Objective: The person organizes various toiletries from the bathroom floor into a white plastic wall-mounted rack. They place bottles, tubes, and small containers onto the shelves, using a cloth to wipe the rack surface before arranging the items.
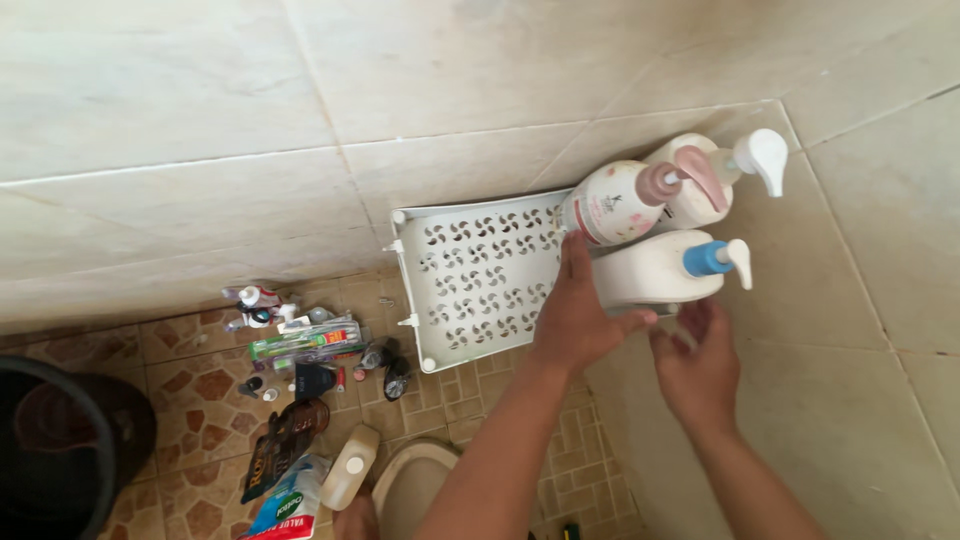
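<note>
The left hand point(572, 318) lies flat on the white perforated corner shelf point(480, 275), fingers spread and released, its fingertips touching the cream pump bottle with the blue collar point(660, 268). The right hand point(698, 365) hovers just below that bottle, fingers loosely curled, grasping nothing. Behind it on the shelf stand a pink-capped pump bottle point(620, 200) and a white-pumped bottle point(715, 175), wedged into the corner of beige tiled walls point(200, 100). Far below, on the brown patterned floor tiles point(200, 385), lie toothbrush packs point(305, 340), small tubes, dark sachets point(285, 440), a pale bottle point(350, 478) and a black bucket point(60, 440).
</note>
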